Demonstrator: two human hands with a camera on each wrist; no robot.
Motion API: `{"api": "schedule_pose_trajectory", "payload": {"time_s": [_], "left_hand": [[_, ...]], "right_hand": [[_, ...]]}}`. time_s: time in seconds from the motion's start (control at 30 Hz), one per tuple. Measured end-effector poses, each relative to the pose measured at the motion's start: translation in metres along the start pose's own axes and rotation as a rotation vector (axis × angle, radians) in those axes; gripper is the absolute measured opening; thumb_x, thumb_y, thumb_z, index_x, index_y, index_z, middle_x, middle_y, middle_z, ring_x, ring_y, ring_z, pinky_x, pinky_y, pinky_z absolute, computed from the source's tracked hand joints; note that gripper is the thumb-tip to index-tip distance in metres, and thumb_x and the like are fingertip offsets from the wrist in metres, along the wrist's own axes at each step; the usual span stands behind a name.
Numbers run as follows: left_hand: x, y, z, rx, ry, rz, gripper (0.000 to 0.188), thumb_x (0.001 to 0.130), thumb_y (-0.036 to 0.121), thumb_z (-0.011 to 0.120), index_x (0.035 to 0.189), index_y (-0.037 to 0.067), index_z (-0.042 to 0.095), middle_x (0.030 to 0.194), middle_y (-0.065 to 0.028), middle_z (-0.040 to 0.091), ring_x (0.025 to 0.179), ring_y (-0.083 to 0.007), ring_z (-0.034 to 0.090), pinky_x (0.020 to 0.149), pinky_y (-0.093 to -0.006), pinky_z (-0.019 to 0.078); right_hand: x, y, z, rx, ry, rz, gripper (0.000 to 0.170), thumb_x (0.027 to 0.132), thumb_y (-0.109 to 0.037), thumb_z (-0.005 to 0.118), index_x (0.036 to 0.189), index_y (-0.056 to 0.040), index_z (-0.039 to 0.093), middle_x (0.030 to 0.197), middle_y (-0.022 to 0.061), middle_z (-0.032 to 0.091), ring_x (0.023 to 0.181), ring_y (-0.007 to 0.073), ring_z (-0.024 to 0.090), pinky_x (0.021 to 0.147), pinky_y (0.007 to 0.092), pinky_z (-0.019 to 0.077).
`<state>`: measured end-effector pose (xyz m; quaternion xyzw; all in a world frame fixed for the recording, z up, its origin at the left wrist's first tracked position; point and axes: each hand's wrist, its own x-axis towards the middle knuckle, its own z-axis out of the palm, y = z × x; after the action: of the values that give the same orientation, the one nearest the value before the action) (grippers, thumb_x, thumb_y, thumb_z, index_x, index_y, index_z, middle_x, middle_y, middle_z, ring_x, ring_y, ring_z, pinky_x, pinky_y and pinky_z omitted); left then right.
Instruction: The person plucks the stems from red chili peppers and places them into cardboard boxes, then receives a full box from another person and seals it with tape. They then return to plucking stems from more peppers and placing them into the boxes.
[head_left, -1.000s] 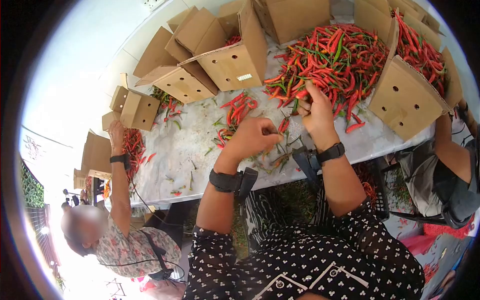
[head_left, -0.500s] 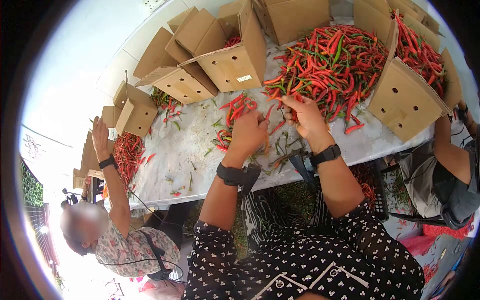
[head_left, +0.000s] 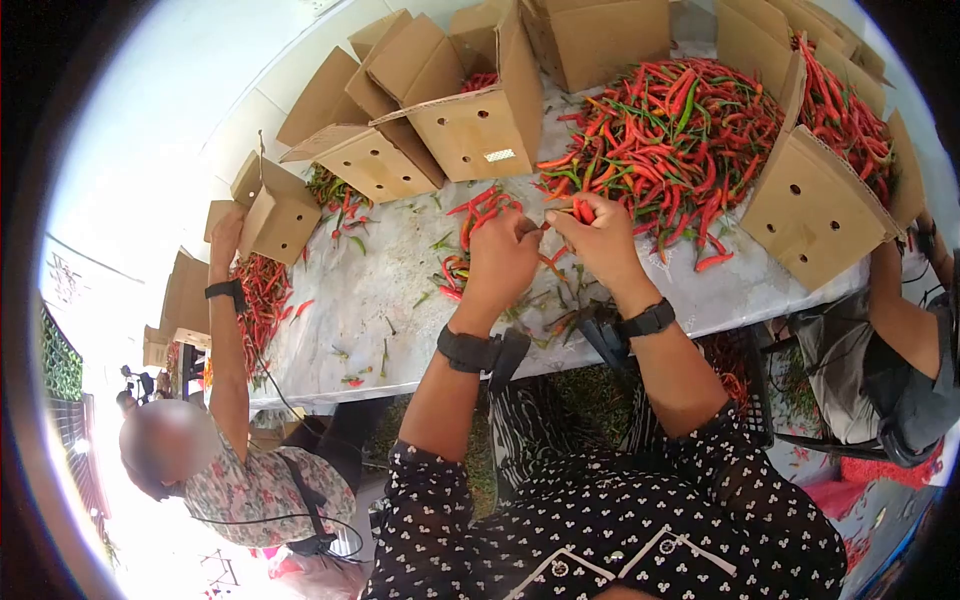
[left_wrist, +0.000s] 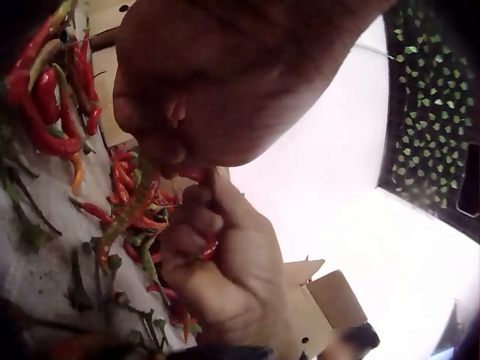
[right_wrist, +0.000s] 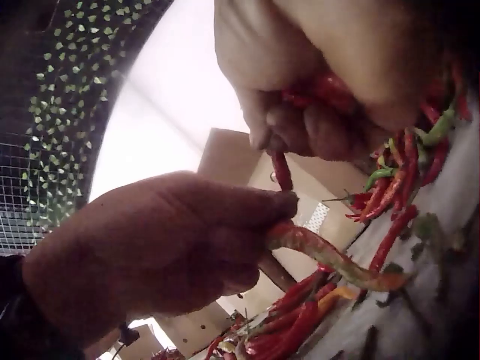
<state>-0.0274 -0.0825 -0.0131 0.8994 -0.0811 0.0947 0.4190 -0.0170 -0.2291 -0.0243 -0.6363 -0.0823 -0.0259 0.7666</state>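
Observation:
Over the table's front part, my left hand (head_left: 503,260) and right hand (head_left: 605,245) meet fingertip to fingertip. Between them runs a red chili pepper (right_wrist: 282,171), one end pinched by each hand in the right wrist view. A mottled green-orange chili (right_wrist: 345,264) also sticks out from my left hand's grip. More red chilies (right_wrist: 326,90) lie within the curled fingers of my right hand. Just behind the right hand rises a big heap of red and green chilies (head_left: 680,150). Beyond the left hand is a smaller group of red chilies (head_left: 488,208).
Cardboard boxes line the back, including one beside the small group (head_left: 475,135) and a chili-filled one at right (head_left: 815,205). Loose stems (head_left: 385,355) litter the white tabletop (head_left: 335,300). At left another person (head_left: 230,330) reaches to a box; someone else's arm (head_left: 900,310) shows at right.
My right hand has come from the heap toward the left, drawing chilies with it, and the two hands have closed together. The person at left raised a hand, then brought it back to the box.

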Motion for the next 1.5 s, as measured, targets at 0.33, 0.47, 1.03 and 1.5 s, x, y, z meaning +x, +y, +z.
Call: {"api": "schedule_pose_trajectory", "payload": {"time_s": [0.33, 0.47, 1.03, 1.5], "left_hand": [[0.011, 0.009, 0.001, 0.531, -0.23, 0.233, 0.022, 0.069, 0.024, 0.063, 0.075, 0.003, 0.064, 0.073, -0.0159, 0.059, 0.071, -0.0318, 0.058, 0.064, -0.0405, 0.0471], [0.014, -0.004, 0.022, 0.619, -0.258, 0.275, 0.023, 0.067, 0.026, 0.063, 0.078, 0.006, 0.065, 0.074, -0.0155, 0.059, 0.073, -0.0323, 0.058, 0.063, -0.0418, 0.0449], [-0.009, 0.009, -0.014, -0.36, -0.037, -0.178, 0.014, 0.079, 0.012, 0.061, 0.082, -0.002, 0.062, 0.069, 0.0008, 0.057, 0.065, -0.0071, 0.052, 0.057, -0.0241, 0.0423], [-0.002, 0.02, -0.036, 0.188, -0.129, 0.096, 0.012, 0.073, 0.012, 0.06, 0.07, 0.001, 0.057, 0.072, -0.0145, 0.059, 0.062, -0.0301, 0.056, 0.051, -0.0381, 0.0429]], "right_hand": [[0.012, -0.001, -0.026, 0.795, 0.155, 0.31, 0.016, 0.085, -0.024, 0.058, 0.078, -0.0114, 0.051, 0.063, -0.0015, 0.049, 0.052, 0.0078, 0.045, 0.042, 0.022, 0.0313], [0.01, -0.004, -0.023, 0.63, 0.149, 0.362, 0.015, 0.081, -0.023, 0.063, 0.076, -0.0115, 0.054, 0.061, -0.0024, 0.049, 0.05, 0.0076, 0.045, 0.041, 0.0216, 0.0317], [-0.002, -0.005, -0.007, -0.226, -0.235, 0.086, 0.012, 0.073, -0.013, 0.066, 0.072, -0.0028, 0.06, 0.056, -0.0018, 0.049, 0.047, 0.005, 0.038, 0.044, 0.0237, 0.0315], [0.0, -0.01, -0.017, 0.063, -0.086, 0.302, 0.019, 0.075, -0.018, 0.06, 0.064, -0.0063, 0.05, 0.052, 0.001, 0.046, 0.044, 0.0079, 0.04, 0.042, 0.0239, 0.03]]}}
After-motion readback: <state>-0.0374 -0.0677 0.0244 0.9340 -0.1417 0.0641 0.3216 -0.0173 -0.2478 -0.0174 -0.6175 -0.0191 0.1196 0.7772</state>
